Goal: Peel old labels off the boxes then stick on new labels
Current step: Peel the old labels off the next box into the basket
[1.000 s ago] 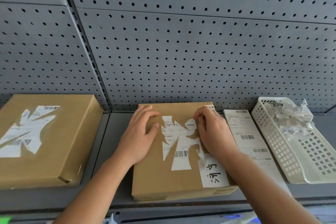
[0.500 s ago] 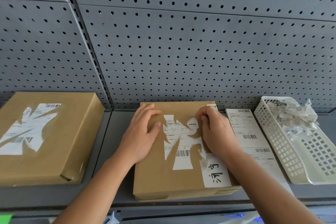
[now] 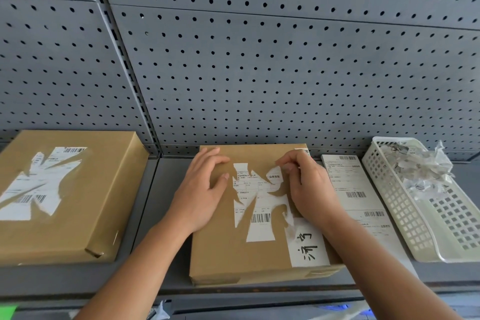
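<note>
- While the left hand (image 3: pixel 202 189) lies flat on the middle box (image 3: pixel 223 249), its straight fingers pressing the cardboard down left of the old label (image 3: pixel 259 200), the right hand (image 3: pixel 309 189) curls its fingertips at that label's far right corner and appears to pinch a lifted edge.
- Old label: white printed paper, torn into jagged strips, at the centre of the middle box's top face; a barcode remains. Judged thin, weak and well stuck, so likely to come off in slivers. Best taken at a loose corner and drawn back low and slowly.
- Handwritten label (image 3: pixel 307 244): white, at the near right corner of the middle box, just beside the old label.
- Middle box: flat brown cardboard, judged stiff and light; one pressing hand should keep it steady.
- Sheet of new labels (image 3: pixel 355 189): printed and barcoded, flat just right of the middle box. Judged flimsy; lift by an edge.
- White basket (image 3: pixel 405 215): perforated plastic, right of the middle box beyond the sheet; holds crumpled scraps (image 3: pixel 420 163).
- Second box (image 3: pixel 104 189): left of the middle box, apart from it; carries a torn label (image 3: pixel 39 184).
- Shelf (image 3: pixel 166 176): grey metal, under the middle box.
- Pegboard (image 3: pixel 259 73): grey, perforated, rising behind the middle box.
</note>
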